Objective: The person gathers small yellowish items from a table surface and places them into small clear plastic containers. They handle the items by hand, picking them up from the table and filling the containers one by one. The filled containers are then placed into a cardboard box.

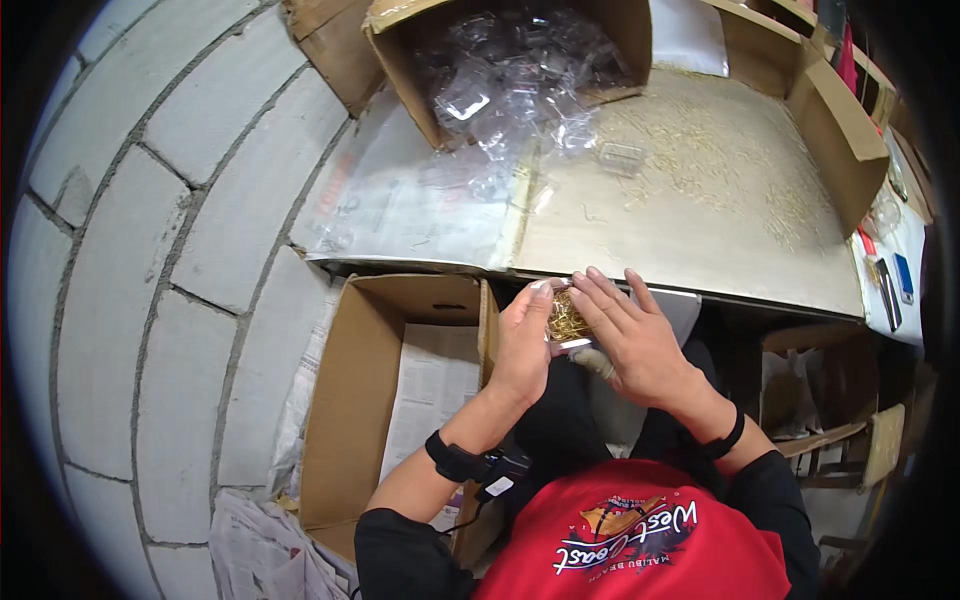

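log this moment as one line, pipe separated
left hand: gripping small clear box of gold-coloured pieces | right hand: laid over box's right side | worktable: scattered gold-coloured bits, clear containers, carton

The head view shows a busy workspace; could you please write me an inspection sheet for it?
Surface: pale tabletop, its right part strewn with gold-coloured pieces.
Job's things: small box filled with similar pieces.
Clutter: clear plastic cases spilling from a cardboard box.
Hands: left hand holds the small box; right hand lies over its right side, fingers extended.
Cables: thin black cord below the left wristband.
Surroundings: pale blockwork at left; open carton, paper inside.
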`<state>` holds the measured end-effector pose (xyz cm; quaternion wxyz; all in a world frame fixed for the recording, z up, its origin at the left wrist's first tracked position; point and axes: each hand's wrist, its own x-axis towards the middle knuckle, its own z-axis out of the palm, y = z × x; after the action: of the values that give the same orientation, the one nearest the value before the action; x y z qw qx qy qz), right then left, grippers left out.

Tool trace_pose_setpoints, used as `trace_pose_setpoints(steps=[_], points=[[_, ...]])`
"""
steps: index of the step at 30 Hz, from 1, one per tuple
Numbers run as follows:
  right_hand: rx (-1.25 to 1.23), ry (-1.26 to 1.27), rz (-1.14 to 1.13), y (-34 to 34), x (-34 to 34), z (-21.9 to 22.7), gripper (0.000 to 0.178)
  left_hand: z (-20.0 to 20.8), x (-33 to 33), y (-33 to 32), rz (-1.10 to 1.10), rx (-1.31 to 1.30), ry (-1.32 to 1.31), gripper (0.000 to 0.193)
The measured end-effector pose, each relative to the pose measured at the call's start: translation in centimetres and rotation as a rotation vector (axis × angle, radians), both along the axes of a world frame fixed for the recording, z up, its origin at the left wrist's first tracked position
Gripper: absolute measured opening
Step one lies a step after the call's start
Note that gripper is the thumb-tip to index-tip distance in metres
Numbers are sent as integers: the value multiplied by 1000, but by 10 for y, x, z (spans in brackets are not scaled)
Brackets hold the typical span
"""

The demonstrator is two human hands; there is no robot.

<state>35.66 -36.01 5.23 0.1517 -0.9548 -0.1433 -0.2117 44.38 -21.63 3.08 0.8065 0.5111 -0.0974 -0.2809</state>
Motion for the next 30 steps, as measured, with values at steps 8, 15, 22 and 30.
trace_pose_setpoints(steps=[8,15,22,30], points=[[707,-64,-22,-10,32,-28,42,-1,62,89,175,63,-26,34],[672,170,-257,-50,-3,-76,36,-85,123,177,454,154,73,32],[434,192,-369,-58,6,-87,38,-268,147,198,544,404,440,23],[253,343,-318,-52,18,-84,37,-400,132,128,658,732,278,37]])
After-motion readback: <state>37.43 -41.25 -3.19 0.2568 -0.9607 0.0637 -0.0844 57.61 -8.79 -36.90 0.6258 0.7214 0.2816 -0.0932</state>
